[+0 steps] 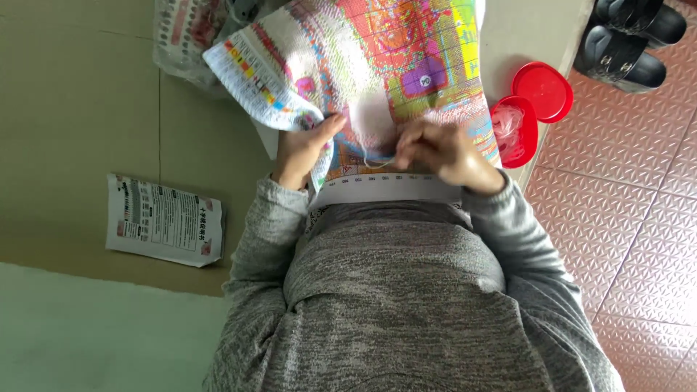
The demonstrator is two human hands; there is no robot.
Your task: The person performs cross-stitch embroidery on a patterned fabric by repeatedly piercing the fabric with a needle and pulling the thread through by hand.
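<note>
So this is cross-stitch in full swing. The cross-stitch cloth (377, 65) lies over the table (523, 36) and hangs down the near edge into the person's lap. A good part of the printed pattern already looks filled with colour (pink, orange, yellow, a purple block), while a pale patch right by the hands looks unstitched, so I'd judge it well along but not finished.

The left hand (301, 149) has thumb and fingers closed on the folded left edge of the cloth. The right hand (443, 152) is curled with fingertips pinched together at the lower edge of the cloth, and a pale thread (374, 158) loops out beside it; any needle is too small to make out, so I can't say what exactly sits in that pinch.

Near the table's right edge there's a red tub (515, 131) with its red lid (543, 91) touching it. The tub's contents are blurry. The cloth's top end is cut off by the frame.
</note>
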